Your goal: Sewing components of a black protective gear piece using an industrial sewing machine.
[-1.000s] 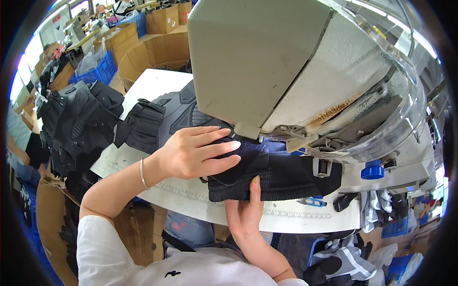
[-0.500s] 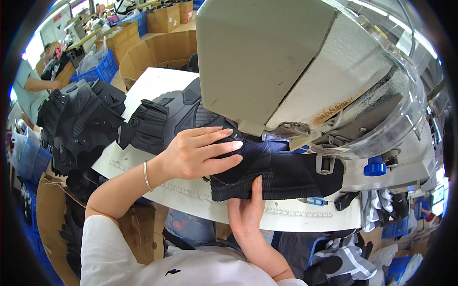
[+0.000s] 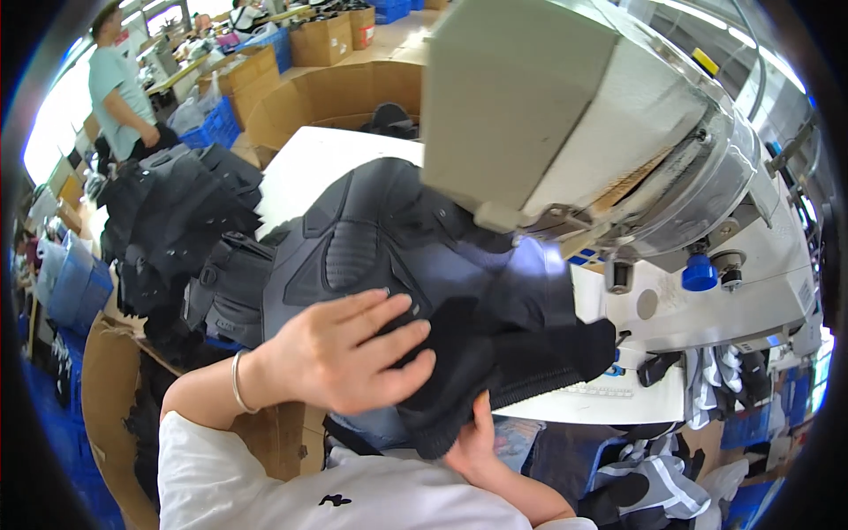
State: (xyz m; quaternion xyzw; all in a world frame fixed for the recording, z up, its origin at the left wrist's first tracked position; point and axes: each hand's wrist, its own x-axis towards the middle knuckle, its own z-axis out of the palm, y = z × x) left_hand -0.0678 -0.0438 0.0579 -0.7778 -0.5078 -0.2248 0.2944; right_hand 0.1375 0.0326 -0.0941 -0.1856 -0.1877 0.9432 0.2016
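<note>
A black moulded pad, much like a knee pad [image 3: 353, 252], with ribbed panels and a wide elastic band [image 3: 539, 358], lies partly under the head of a sewing machine [image 3: 521, 115]. Across its near side rests my left hand [image 3: 353, 353], fingers stretched and slightly apart, palm down. My right hand [image 3: 474, 446] pinches the pad's near edge, thumb on top and the other fingers hidden beneath. A bright lamp glow falls on the cloth beside the machine, whose needle area I cannot make out.
More black pads [image 3: 177, 225] are heaped at the left of the white table [image 3: 309, 163]. Large cardboard boxes [image 3: 336, 93] stand beyond and at the near left. Grey and black pieces [image 3: 654, 486] fill a bin at lower right. A person [image 3: 124, 97] stands at far left.
The pad has come toward me and away from the machine's needle area, its near edge now past the table's front edge. Both hands moved with it. The person at left stands taller in view.
</note>
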